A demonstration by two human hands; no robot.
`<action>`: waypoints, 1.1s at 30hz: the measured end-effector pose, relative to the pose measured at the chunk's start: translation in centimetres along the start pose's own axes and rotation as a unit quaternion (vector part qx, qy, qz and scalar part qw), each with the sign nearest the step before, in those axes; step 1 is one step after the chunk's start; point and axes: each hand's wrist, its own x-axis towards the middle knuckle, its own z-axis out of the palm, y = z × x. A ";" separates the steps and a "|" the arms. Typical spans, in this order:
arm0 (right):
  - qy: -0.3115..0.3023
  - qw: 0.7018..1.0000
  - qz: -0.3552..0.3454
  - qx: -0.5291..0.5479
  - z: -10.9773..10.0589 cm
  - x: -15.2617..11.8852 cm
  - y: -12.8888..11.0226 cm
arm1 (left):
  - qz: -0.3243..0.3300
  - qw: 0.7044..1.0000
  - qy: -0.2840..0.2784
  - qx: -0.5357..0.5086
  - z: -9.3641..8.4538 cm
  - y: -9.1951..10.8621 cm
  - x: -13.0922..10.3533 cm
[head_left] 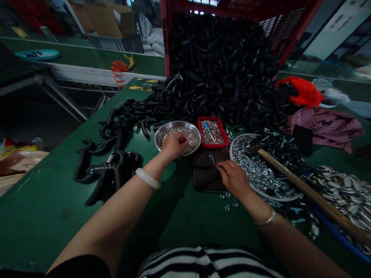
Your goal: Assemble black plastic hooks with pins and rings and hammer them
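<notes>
My left hand [174, 146] is over a round metal bowl [157, 143] of small metal parts [189, 139]. Its fingertips are pinched together; whatever they hold is too small to make out. My right hand [234, 178] is closed on the end of a black plastic part [203, 161], which lies across a dark block [204, 182] on the table. A small shiny metal piece [212, 158] stands on that part near my fingertips. Right behind the block is a red tray [213, 146] of metal pins with a blue-handled screwdriver [206, 126] lying on them.
A white basin [232, 148] of nuts stands at right, a wooden-handled hammer [285, 175] across it. Metal pieces [344, 193] are heaped farther right. Black clamps [108, 173] lie at left on the green table [58, 216]. Black parts spill from a red crate [167, 42] behind.
</notes>
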 end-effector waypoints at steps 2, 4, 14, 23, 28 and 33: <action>0.016 1.000 0.001 -0.003 0.3 0.1 0.0 | 0.006 0.999 0.016 0.050 -0.1 0.1 -0.3; 0.023 0.999 -0.010 -0.026 0.3 0.1 0.0 | 0.000 0.995 0.022 0.097 -0.3 0.0 -0.5; 0.043 0.984 -0.128 -0.114 0.2 -0.2 0.0 | 0.119 0.992 0.029 -0.037 0.8 1.4 -2.5; 0.027 0.987 -0.123 -0.096 0.0 -0.3 0.0 | 0.174 0.983 -0.051 0.028 4.2 4.5 -4.3; 0.008 0.995 -0.096 -0.026 0.1 0.3 0.6 | 0.172 0.976 -0.056 0.117 4.4 4.6 -4.1; -0.035 0.998 -0.056 -0.019 -0.4 1.0 0.1 | 0.172 0.974 -0.056 0.133 4.8 4.5 -4.5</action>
